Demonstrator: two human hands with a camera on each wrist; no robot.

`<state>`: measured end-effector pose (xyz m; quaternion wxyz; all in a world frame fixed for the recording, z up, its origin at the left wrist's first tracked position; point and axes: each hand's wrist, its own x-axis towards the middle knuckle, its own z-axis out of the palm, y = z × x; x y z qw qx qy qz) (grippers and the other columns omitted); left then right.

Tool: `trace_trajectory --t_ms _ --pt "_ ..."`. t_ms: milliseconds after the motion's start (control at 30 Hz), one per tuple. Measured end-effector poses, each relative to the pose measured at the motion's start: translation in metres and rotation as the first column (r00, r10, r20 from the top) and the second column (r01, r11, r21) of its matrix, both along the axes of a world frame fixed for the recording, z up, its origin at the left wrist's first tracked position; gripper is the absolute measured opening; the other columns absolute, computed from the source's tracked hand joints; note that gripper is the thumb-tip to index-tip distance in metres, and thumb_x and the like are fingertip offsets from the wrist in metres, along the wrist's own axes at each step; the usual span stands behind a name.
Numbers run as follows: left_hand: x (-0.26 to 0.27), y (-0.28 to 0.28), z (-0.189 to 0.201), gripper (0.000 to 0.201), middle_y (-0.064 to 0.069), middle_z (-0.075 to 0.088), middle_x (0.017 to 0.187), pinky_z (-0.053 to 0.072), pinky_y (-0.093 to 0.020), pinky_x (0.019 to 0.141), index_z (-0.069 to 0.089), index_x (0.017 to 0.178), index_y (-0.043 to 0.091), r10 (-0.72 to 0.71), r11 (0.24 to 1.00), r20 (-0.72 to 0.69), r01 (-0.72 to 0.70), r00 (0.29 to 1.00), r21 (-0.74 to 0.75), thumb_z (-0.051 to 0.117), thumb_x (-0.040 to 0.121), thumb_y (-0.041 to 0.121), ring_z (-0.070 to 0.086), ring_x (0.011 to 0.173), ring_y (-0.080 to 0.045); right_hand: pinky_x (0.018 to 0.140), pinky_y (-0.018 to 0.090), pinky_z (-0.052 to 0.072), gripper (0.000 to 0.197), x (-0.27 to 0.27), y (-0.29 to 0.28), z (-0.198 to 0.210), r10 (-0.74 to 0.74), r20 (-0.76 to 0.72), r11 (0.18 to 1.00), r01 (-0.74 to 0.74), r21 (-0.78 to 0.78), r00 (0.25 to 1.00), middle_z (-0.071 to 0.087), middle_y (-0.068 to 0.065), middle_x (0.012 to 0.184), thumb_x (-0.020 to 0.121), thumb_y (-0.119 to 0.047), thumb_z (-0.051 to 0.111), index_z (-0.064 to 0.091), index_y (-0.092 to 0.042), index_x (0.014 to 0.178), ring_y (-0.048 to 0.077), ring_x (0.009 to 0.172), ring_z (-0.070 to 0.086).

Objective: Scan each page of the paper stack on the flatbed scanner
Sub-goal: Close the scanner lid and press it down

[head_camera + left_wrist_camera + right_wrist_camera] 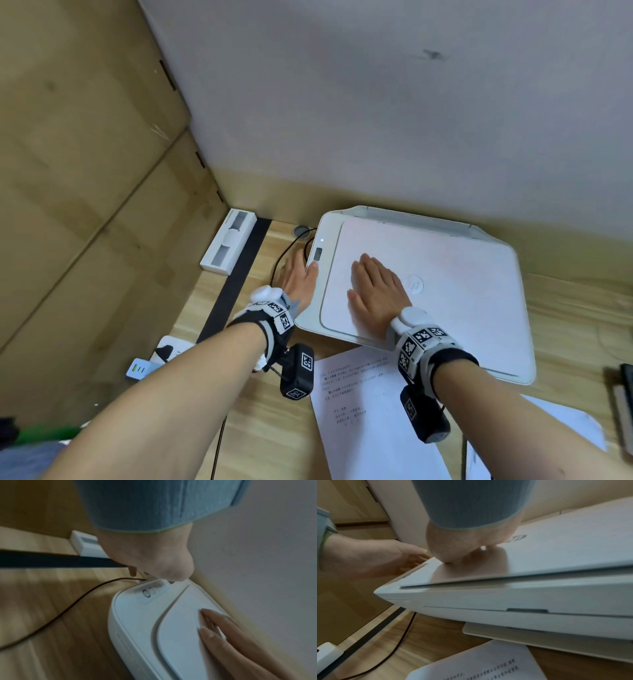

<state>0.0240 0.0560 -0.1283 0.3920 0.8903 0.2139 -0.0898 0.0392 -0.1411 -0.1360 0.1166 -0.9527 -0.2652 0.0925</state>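
Observation:
The white flatbed scanner (462, 291) sits on the wooden desk with its lid down. My right hand (373, 284) lies flat on the left part of the lid, fingers straight and together; in the right wrist view its heel (453, 545) presses on the lid (556, 547). My left hand (299, 274) is at the scanner's left edge with fingers straight, the thumb touching the control panel (318, 255). The panel's round buttons (149, 593) show just below the left hand (147, 561). A printed sheet (363, 404) lies on the desk in front of the scanner.
A white box (228, 241) and a black strip (236, 277) lie left of the scanner, with a black cable (284, 253) running past. A white power strip (164, 353) sits at the desk's left edge. Cardboard panels stand on the left, a wall behind.

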Motion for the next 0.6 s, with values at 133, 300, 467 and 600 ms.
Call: trace_trajectory --t_ms 133,300,467,600 --pt "0.001 0.001 0.024 0.061 -0.002 0.021 0.159 0.026 -0.041 0.115 0.025 0.151 0.016 -0.493 0.829 0.081 0.439 0.866 0.347 0.042 0.096 0.037 0.024 0.144 -0.025 0.116 0.044 0.030 0.057 -0.011 -0.031 0.014 0.006 -0.022 1.000 -0.006 -0.007 1.000 0.027 0.012 0.161 0.098 -0.039 0.034 0.033 -0.011 0.148 0.033 0.146 0.028" --pt "-0.008 -0.010 0.030 0.073 0.003 0.002 0.164 0.023 -0.043 0.118 0.017 0.154 0.023 -0.840 0.388 -0.190 0.808 0.508 0.444 0.045 0.092 0.051 0.011 0.149 -0.017 0.109 0.043 0.038 0.050 -0.041 -0.083 0.026 -0.093 0.000 0.995 0.093 -0.030 0.996 0.032 0.009 0.156 0.099 -0.034 0.040 0.038 -0.012 0.143 0.032 0.139 0.035" --pt "-0.018 -0.036 0.027 0.073 -0.005 0.010 0.163 0.028 -0.043 0.116 0.025 0.151 0.021 -0.877 0.237 -0.247 0.820 0.411 0.521 0.053 0.087 0.043 0.016 0.148 -0.025 0.109 0.043 0.039 0.067 -0.070 -0.122 0.022 -0.176 -0.040 0.981 0.172 -0.093 0.984 0.029 0.010 0.159 0.091 -0.045 0.022 0.034 -0.012 0.148 0.032 0.140 0.034" --pt "-0.023 -0.050 0.027 0.079 -0.007 0.012 0.162 0.028 -0.045 0.115 0.025 0.151 0.022 -0.881 0.193 -0.279 0.829 0.382 0.525 0.057 0.082 0.045 0.016 0.147 -0.029 0.111 0.044 0.037 0.052 -0.087 -0.132 0.017 -0.199 -0.041 0.978 0.196 -0.074 0.979 0.026 0.007 0.159 0.099 -0.036 0.041 0.032 -0.015 0.146 0.031 0.141 0.030"
